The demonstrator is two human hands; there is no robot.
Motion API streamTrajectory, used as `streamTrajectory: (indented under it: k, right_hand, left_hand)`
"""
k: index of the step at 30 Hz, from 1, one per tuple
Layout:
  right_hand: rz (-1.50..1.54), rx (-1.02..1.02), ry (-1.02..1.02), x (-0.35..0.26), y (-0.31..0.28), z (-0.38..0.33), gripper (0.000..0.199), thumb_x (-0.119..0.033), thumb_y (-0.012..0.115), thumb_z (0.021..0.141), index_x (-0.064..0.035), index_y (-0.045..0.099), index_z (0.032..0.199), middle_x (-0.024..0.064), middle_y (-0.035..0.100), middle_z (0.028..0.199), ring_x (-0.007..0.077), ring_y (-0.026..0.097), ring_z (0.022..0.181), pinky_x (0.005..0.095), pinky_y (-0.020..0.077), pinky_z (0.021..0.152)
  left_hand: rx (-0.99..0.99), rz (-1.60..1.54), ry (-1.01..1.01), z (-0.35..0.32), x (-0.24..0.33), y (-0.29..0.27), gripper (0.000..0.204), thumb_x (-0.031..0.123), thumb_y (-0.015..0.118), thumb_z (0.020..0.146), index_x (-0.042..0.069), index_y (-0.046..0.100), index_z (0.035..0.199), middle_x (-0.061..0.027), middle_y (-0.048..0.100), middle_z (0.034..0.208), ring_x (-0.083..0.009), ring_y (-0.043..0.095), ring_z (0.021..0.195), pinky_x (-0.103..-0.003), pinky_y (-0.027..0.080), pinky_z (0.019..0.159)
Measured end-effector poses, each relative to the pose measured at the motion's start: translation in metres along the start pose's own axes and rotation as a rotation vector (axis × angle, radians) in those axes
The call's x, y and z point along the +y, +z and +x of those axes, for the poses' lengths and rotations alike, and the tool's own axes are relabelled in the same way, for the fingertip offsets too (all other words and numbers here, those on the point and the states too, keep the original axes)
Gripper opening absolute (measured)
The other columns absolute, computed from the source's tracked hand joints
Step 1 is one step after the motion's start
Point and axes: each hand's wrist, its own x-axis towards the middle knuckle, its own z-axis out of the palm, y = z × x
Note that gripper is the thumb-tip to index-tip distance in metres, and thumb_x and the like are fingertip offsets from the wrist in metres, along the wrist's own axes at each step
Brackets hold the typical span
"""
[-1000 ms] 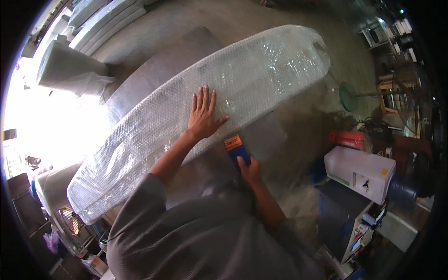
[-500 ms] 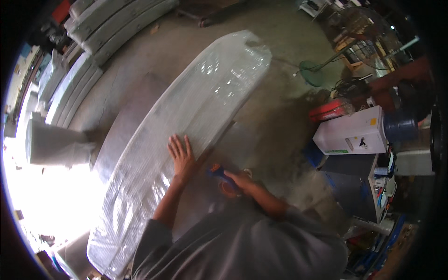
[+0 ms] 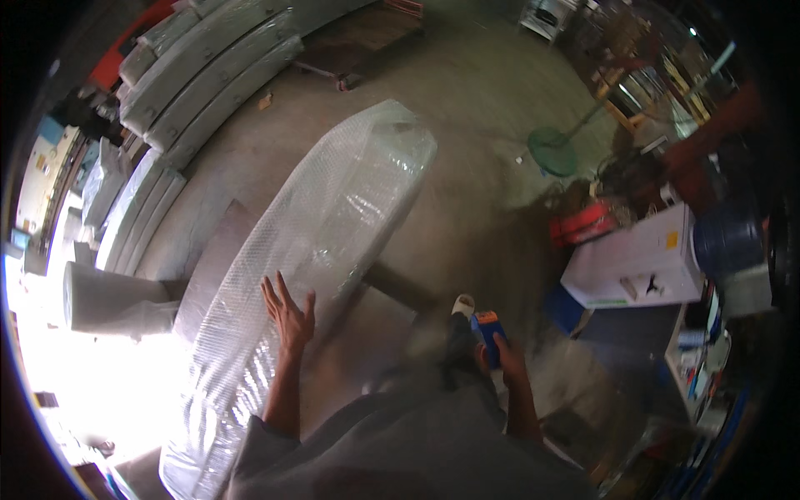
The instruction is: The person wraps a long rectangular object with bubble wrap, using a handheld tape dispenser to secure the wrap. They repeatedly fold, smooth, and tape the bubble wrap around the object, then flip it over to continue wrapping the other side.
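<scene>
A long oval board wrapped in bubble wrap (image 3: pixel 317 250) lies raised above the concrete floor, running from lower left to upper centre. My left hand (image 3: pixel 287 312) rests flat on its near edge, fingers spread. My right hand (image 3: pixel 500 354) is held lower, over the floor, gripping a small blue and orange tool (image 3: pixel 486 329). A foot in a light shoe (image 3: pixel 463 306) shows just above it.
A roll of wrapping material (image 3: pixel 108 300) stands at the left. Wrapped boards (image 3: pixel 208 75) are stacked at the upper left. A white box-shaped machine (image 3: pixel 637 258), a red object (image 3: pixel 583 225), a green fan base (image 3: pixel 550 137) and cluttered shelves fill the right.
The view has swung, so the board now points up instead of right. My left hand stays flat on the wrap. My right hand has moved away from the board, lower and to the right.
</scene>
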Motion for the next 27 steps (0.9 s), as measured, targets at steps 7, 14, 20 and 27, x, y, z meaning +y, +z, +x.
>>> streamTrajectory:
  k: [7,14,20,27]
  right_hand:
    - [0.162,-0.022,-0.034,-0.081,-0.088,0.119,0.040,-0.035,0.068,0.099,0.0043,0.071,0.098,0.0075,0.072,0.081,0.0173,0.069,0.069,0.0320,0.0529,0.062]
    - [-0.339,-0.087,-0.224,-0.189,-0.122,0.250,0.054,-0.045,0.069,0.097,0.0082,0.070,0.100,0.0138,0.070,0.084,0.0208,0.067,0.076,0.0392,0.0525,0.073]
    - [-0.559,0.046,-0.392,-0.309,-0.061,0.325,0.063,-0.051,0.067,0.096,0.0110,0.068,0.103,0.0198,0.072,0.084,0.0271,0.071,0.078,0.0419,0.0537,0.074]
    - [-0.560,-0.407,-1.012,-0.481,0.137,0.380,0.049,-0.042,0.067,0.097,0.0048,0.064,0.111,0.0208,0.072,0.095,0.0347,0.072,0.085,0.0452,0.0553,0.075]
  left_hand:
    - [0.113,-0.017,-0.094,0.165,0.106,0.070,0.092,0.052,0.064,0.096,0.004,0.022,0.162,-0.0274,0.017,0.168,-0.0426,0.013,0.157,-0.054,0.015,0.125]
    - [0.028,0.155,-0.081,0.270,0.146,0.121,0.092,0.061,0.052,0.099,0.002,0.020,0.162,-0.0253,0.015,0.169,-0.0408,0.009,0.158,-0.054,0.009,0.127]
    - [-0.153,0.288,-0.125,0.263,0.180,0.180,0.105,0.075,0.040,0.096,0.000,0.009,0.164,-0.0247,0.002,0.171,-0.0412,-0.006,0.158,-0.058,-0.006,0.126]
    - [-0.132,0.123,-0.187,0.262,0.206,0.167,0.114,0.080,0.041,0.093,-0.007,0.011,0.161,-0.0290,0.004,0.169,-0.0442,-0.006,0.157,-0.058,-0.006,0.125]
